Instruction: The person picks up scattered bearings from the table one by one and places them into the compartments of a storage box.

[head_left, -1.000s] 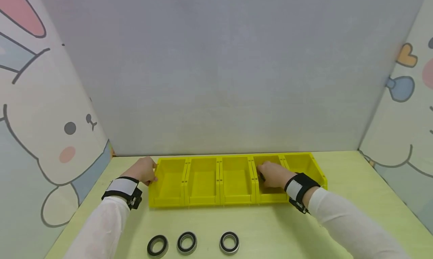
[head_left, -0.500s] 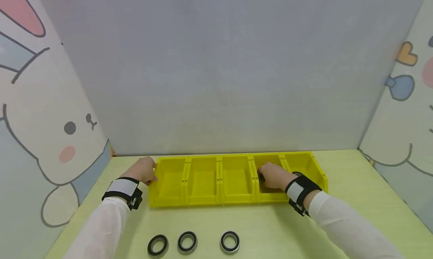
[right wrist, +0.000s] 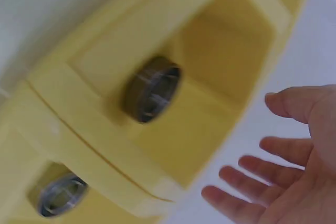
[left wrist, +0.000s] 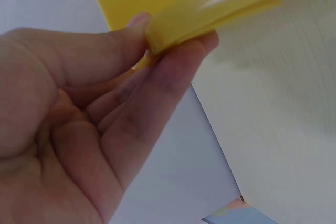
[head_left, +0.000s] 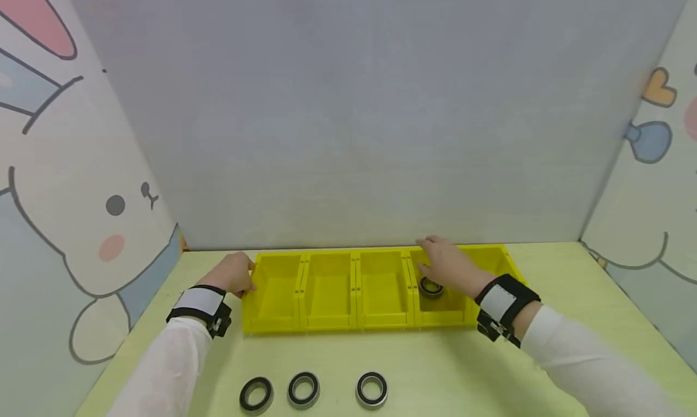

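A row of joined yellow storage bins (head_left: 329, 323) stands toward the back of the table. My left hand (head_left: 231, 274) pinches the wall edge at the row's left end, thumb (left wrist: 105, 59) on one side and fingers on the other. Over the fourth bin from the left is my right hand (head_left: 449, 265), fingers spread and holding nothing. Beneath it a black-and-silver ball bearing (head_left: 431, 287) lies in that bin. The right wrist view shows this bearing (right wrist: 152, 90) and a second bearing (right wrist: 62, 195) in the neighbouring bin. My right hand and wrist partly hide the fifth bin in the head view.
Three more bearings lie on the pale table in front of the bins: a left one (head_left: 256, 395), a middle one (head_left: 303, 390) and a right one (head_left: 372, 390). A grey wall (head_left: 348, 132) rises behind the row, and cartoon-printed panels (head_left: 65, 223) flank the table.
My right hand has let go of the bearing, opened and lifted up from the fourth bin, leaving the bearing inside. My left hand keeps its hold on the bin's end.
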A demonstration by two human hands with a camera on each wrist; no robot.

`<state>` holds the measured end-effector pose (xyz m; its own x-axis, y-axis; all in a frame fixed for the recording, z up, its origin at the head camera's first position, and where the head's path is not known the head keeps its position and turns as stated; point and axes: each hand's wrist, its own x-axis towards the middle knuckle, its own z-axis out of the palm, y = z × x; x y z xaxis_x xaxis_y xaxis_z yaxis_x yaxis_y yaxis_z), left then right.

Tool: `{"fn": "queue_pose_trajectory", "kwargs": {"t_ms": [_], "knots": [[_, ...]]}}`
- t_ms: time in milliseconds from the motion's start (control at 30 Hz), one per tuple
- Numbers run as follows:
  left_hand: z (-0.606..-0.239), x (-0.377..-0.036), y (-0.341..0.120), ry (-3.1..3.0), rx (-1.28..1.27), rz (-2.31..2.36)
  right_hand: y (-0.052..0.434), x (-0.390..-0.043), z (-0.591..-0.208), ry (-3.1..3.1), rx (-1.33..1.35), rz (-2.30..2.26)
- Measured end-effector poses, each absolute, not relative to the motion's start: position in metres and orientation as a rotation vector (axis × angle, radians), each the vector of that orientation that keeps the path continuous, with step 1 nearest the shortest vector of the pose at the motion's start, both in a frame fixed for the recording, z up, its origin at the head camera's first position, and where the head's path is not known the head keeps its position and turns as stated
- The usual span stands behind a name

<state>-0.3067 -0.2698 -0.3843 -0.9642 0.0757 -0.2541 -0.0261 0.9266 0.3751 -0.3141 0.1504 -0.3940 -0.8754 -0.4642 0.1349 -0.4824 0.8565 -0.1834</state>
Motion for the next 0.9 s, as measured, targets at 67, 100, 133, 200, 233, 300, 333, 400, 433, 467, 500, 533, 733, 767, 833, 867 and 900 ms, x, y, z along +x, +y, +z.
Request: {"fn": "queue_pose_trajectory", "kwargs": {"t_ms": [67, 100, 133, 200, 233, 300, 333, 400, 433, 467, 500, 533, 733, 767, 833, 867, 900], "knots": [[-0.384, -0.307, -0.270, 2.822, 0.044, 0.542, 0.147, -0.305, -0.378, -2.905, 0.776, 0.350], [-0.384, -0.307, -0.270, 2.826, 0.049, 0.532, 0.145, -0.300, -0.370, -2.889, 0.805, 0.353], [-0.384, -0.307, -0.271, 2.829, 0.054, 0.528, 0.143, -0.295, -0.364, -2.869, 0.846, 0.351], [-0.384, -0.308, -0.272, 2.831, 0.062, 0.523, 0.137, -0.284, -0.355, -2.822, 0.932, 0.317], [-0.384, -0.308, -0.272, 2.831, 0.065, 0.525, 0.134, -0.278, -0.352, -2.795, 0.975, 0.284], [-0.383, -0.308, -0.273, 2.828, 0.068, 0.526, 0.127, -0.265, -0.352, -2.753, 1.058, 0.223], [-0.383, -0.308, -0.272, 2.824, 0.066, 0.530, 0.123, -0.259, -0.353, -2.739, 1.098, 0.204], [-0.382, -0.308, -0.271, 2.820, 0.057, 0.532, 0.117, -0.248, -0.359, -2.729, 1.170, 0.168], [-0.382, -0.308, -0.271, 2.818, 0.054, 0.529, 0.114, -0.242, -0.363, -2.732, 1.209, 0.159], [-0.381, -0.308, -0.270, 2.819, 0.051, 0.523, 0.112, -0.237, -0.366, -2.743, 1.245, 0.162], [-0.381, -0.308, -0.269, 2.819, 0.052, 0.517, 0.109, -0.233, -0.371, -2.754, 1.279, 0.158], [-0.380, -0.307, -0.268, 2.818, 0.043, 0.520, 0.107, -0.229, -0.375, -2.767, 1.312, 0.162], [-0.380, -0.305, -0.265, 2.821, 0.047, 0.516, 0.095, -0.210, -0.400, -2.810, 1.467, 0.202], [-0.380, -0.304, -0.265, 2.822, 0.052, 0.517, 0.093, -0.208, -0.404, -2.809, 1.487, 0.218], [-0.380, -0.302, -0.265, 2.823, 0.059, 0.520, 0.089, -0.205, -0.413, -2.802, 1.518, 0.248], [-0.381, -0.302, -0.265, 2.823, 0.061, 0.523, 0.088, -0.204, -0.417, -2.808, 1.529, 0.268], [-0.381, -0.301, -0.265, 2.823, 0.065, 0.524, 0.087, -0.203, -0.421, -2.814, 1.541, 0.281]]}}
